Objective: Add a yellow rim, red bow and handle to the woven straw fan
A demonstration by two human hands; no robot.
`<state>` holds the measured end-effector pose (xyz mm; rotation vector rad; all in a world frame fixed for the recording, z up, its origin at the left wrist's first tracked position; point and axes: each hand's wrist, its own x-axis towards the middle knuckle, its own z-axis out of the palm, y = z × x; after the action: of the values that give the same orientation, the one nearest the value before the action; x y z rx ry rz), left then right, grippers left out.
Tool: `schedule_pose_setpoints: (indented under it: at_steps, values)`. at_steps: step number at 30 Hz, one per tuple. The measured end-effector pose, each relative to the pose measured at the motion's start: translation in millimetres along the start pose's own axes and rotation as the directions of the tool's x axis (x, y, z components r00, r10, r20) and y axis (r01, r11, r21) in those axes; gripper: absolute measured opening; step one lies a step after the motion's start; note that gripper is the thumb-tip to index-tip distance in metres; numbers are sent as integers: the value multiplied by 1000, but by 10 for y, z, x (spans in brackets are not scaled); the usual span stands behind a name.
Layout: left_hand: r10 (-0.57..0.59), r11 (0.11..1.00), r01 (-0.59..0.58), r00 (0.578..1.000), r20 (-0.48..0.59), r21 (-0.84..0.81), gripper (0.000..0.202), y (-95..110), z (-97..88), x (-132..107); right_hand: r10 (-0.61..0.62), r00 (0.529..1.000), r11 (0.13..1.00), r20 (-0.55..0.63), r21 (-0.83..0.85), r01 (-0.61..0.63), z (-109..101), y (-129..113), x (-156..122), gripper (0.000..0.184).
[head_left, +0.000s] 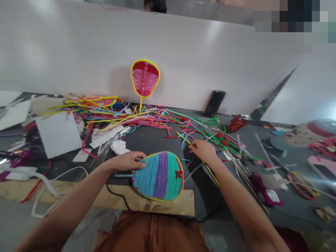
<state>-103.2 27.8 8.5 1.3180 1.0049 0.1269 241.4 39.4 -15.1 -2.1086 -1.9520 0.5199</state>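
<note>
Blue, purple and teal fan point(157, 175), yellow-rimmed, pinched by left hand point(129, 161); whether right hand point(203, 149) grips is unclear.

The light is bright and soft and seems to come from above. The white wall point(78, 52), far past the fingers point(193, 146) of the right hand point(203, 149), has pale shiny patches. The pink fan point(145, 77) leaning there throws a faint grey shadow to its left. Well to the right of those fingers, a white-blue streak of glare crosses the table point(157, 140). The blue fan point(157, 175) held by the left hand point(128, 161) looks sharp. Things far out at the sides look blurry, bent and stretched. Blocky squares cover spots at the top.
</note>
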Motion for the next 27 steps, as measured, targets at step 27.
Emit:
schedule_pose_setpoints:
  at_steps: [27]
  values:
    - [54, 887, -10, 995, 83, -462, 65, -64, -71, -20, -118, 717, 749, -687, 412, 518, -918, -322, 342, 11]
